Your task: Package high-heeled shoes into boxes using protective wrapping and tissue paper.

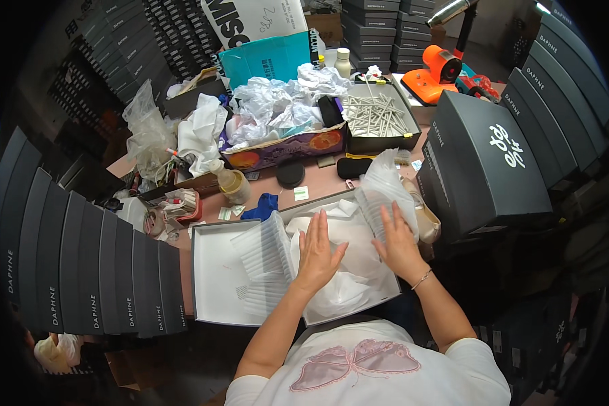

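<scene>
An open grey shoe box [213, 271] lies on the near edge of the worktop [318, 177], straight in front of the person, its white inside lined with tissue paper [345, 287]. The left hand [316, 254] lies flat on that paper in the middle of the box, fingers spread and grip apart — pressing down, it seems, to keep the sheet from springing up. The right hand [398, 241] rests open on the right side of the box, its fingers touching a ribbed, translucent plastic sheet [384, 193] that stands up at the box's far right corner; it clamps nothing. A second ribbed sheet [264, 254] lies across the box to the left of the left hand.

Just right of the box sits a beige shoe [426, 220], near enough to reach — and beyond it a stack of dark closed boxes [487, 162]. Far across the worktop, an open carton of crumpled paper [277, 108] sits within arm's length.
</scene>
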Demonstrator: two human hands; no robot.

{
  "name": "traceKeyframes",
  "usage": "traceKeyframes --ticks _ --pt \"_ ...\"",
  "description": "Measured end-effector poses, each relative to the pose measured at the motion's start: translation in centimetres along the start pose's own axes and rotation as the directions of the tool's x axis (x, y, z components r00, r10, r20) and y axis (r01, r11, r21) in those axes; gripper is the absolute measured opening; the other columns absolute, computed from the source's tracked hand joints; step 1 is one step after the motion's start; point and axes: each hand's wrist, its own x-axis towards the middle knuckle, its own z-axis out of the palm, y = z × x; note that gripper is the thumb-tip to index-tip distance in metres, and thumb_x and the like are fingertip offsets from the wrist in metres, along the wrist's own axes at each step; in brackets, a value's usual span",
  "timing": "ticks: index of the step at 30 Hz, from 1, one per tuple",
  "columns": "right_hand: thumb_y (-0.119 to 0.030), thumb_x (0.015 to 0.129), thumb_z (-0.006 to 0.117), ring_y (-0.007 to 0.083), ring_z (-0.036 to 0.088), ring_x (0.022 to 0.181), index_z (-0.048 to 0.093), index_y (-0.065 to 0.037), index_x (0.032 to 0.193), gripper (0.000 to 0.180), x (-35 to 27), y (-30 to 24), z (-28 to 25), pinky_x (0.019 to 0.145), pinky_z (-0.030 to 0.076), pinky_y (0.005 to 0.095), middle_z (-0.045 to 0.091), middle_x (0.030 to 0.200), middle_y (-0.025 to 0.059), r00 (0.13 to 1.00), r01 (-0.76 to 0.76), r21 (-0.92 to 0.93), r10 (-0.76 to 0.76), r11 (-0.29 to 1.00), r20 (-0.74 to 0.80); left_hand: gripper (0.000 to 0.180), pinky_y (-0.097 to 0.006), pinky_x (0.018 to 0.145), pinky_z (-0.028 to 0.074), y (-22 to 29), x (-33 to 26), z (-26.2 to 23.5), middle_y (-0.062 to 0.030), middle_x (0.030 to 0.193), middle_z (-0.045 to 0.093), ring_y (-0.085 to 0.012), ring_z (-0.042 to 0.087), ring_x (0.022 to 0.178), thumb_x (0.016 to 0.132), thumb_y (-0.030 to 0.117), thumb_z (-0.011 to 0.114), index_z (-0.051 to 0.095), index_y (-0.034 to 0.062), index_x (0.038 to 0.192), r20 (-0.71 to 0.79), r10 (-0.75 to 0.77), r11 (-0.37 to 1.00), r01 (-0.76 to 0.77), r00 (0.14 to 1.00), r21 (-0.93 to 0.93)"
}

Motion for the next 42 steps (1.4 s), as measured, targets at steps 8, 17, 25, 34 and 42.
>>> traceKeyframes --ticks 8,17,25,34,42 --pt "-0.010 0.083 0.064 0.0392 0.059 0.103 0.045 0.002 0.129 0.051 2.2 -4.4 2.4 0.086 0.050 0.0423 0.059 0.111 0.0259 0.903 0.265 0.184 -0.310 0.947 0.296 0.061 -0.059 0.109 0.023 0.4 -7.5 1.3 -0.0210 0.141 0.043 -0.0370 0.037 0.134 0.090 0.036 0.061 0.044 -0.0006 0.136 0.467 0.033 0.976 -0.130 0.883 0.176" --pt "-0.011 0.085 0.058 0.0336 0.066 0.092 0.044 0.003 0.135 0.054 6.4 -0.5 5.8 0.081 0.052 0.0376 0.066 0.096 0.0248 0.938 0.232 0.376 -0.309 0.897 0.158 0.069 -0.046 0.113 0.027 -0.9 -8.1 -2.3 -0.0247 0.145 0.036 -0.0349 0.036 0.136 0.091 0.026 0.065 0.032 -0.0047 0.143 -0.117 -0.374 0.690 0.191 0.920 -0.698" --pt "-0.020 0.097 0.056 0.0122 0.055 0.098 0.053 0.003 0.125 0.037 4.5 -6.4 0.9 0.086 0.045 0.0256 0.059 0.114 0.0059 0.981 0.045 0.944 0.165 0.326 -0.104 0.096 -0.051 0.104 0.041 3.7 -5.8 0.8 -0.0131 0.145 0.039 -0.0294 0.044 0.130 0.079 0.059 0.069 0.025 0.0104 0.148 0.384 -0.198 -0.335 0.306 0.902 -0.891" --pt "-0.009 0.083 0.073 0.0150 0.052 0.060 0.063 -0.003 0.091 0.014 4.4 -8.4 -0.8 0.056 0.044 0.0267 0.058 0.075 0.0066 0.897 0.363 0.607 -0.087 0.707 -0.434 0.084 -0.046 0.093 0.051 -1.1 -6.9 0.1 -0.0115 0.130 0.055 -0.0273 0.056 0.117 0.077 0.056 0.071 0.038 0.0120 0.141 0.351 -0.244 -0.307 0.271 0.904 -0.912" --pt "-0.015 0.080 0.070 0.0259 0.061 0.064 0.058 -0.006 0.083 0.016 -1.5 -8.1 0.0 0.057 0.049 0.0346 0.059 0.078 0.0073 0.667 0.590 0.415 -0.708 0.693 0.235 0.062 -0.040 0.099 0.046 -4.0 -8.5 -1.4 -0.0051 0.128 0.055 -0.0223 0.055 0.118 0.091 0.051 0.055 0.043 0.0104 0.137 0.228 -0.379 -0.250 0.137 0.897 -0.958"
